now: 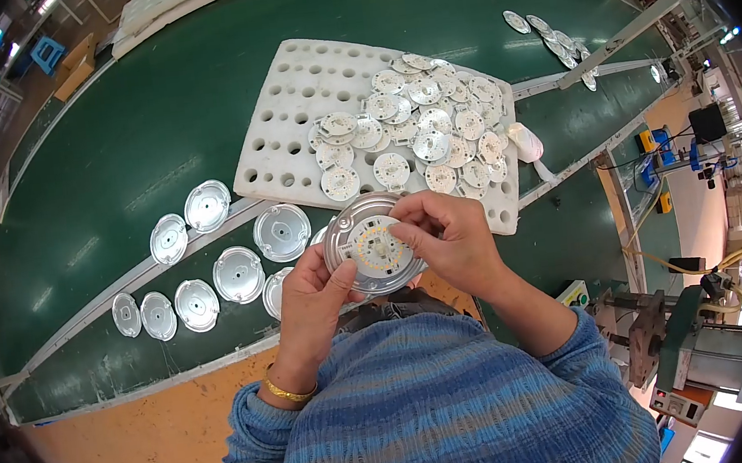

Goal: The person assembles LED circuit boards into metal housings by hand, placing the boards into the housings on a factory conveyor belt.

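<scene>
My left hand (312,294) grips the left rim of a round silver metal lamp base (340,224), its thumb lying over the lower left edge. A round white LED board (372,245) with a ring of yellow chips sits inside the base. My right hand (455,239) is closed at the board's right side, thumb and fingers pinched at its edge; the fingertips partly hide each other. Just beyond my hands, many similar LED boards (431,146) lie heaped on a white foam tray (282,119) with rows of holes.
Several silver metal bases (238,274) lie on the green work surface (119,158) to my left, beside a metal rail. More discs (564,44) are at the far right. A small plastic bag (524,143) touches the tray. Machinery (703,332) stands at my right.
</scene>
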### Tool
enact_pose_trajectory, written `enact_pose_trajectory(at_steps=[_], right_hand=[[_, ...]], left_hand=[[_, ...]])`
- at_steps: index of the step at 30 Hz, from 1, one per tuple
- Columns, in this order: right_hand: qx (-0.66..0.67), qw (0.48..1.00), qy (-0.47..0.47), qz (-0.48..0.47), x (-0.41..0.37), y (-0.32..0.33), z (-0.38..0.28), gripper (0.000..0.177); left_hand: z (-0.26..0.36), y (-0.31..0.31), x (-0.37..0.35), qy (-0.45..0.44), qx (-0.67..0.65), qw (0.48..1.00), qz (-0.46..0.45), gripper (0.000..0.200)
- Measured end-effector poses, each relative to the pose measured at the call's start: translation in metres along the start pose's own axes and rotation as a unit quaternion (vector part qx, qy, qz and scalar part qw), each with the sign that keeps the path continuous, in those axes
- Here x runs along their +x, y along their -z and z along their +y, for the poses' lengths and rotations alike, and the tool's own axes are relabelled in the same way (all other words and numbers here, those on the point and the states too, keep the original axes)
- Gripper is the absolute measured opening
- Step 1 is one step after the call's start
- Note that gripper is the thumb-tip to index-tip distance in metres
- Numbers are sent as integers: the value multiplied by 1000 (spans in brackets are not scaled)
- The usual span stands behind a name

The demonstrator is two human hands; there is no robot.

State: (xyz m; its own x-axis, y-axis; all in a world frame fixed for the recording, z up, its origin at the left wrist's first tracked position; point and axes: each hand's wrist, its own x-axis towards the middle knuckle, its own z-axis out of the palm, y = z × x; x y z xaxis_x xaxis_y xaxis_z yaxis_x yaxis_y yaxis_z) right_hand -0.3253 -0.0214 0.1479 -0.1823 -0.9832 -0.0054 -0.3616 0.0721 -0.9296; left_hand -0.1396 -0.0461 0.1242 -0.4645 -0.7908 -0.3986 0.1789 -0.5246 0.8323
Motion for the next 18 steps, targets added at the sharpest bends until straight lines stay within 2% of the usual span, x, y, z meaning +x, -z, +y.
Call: enact_pose_trajectory(at_steps=[10, 18], right_hand=[[-97, 991, 87, 30, -3, 1, -4, 14], [-94, 989, 106, 36, -2, 2, 1, 13]], left_hand=[[0, -2, 0, -1, 18, 1000, -2, 24], [-3, -2, 3, 2, 15, 1000, -6, 27]])
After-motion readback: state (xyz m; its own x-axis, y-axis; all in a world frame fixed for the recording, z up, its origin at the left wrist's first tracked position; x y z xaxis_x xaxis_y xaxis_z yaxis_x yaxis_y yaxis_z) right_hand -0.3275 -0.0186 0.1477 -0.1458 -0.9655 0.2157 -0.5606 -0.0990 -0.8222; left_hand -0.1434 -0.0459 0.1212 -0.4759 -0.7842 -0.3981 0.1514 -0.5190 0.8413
